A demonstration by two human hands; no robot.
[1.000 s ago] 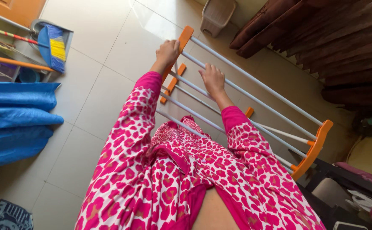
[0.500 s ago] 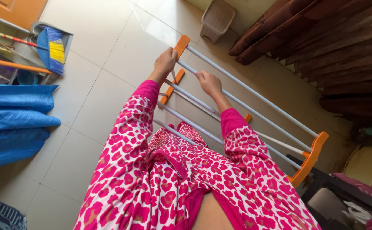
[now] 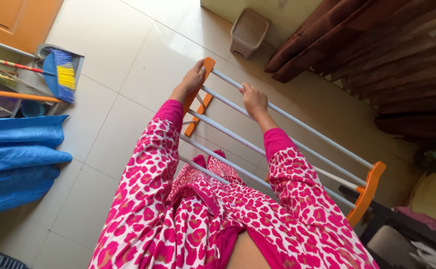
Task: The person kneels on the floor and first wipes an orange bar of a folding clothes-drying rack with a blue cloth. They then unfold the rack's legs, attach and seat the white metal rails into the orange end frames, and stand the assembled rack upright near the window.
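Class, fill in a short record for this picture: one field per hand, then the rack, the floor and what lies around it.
left hand: grips the orange end piece of the rack
right hand: closed on a white rail, near that end
rack: white rails, orange ends, no laundry on it
floor: pale tiles
bin: beige, beyond the rack
broom: blue and yellow, at far left
tarp: blue, folded, at left
curtain: brown, at right

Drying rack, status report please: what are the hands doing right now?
Left hand gripping drying rack at orange end piece. Right hand closed on outer rail. Small bin on floor beyond, apart.
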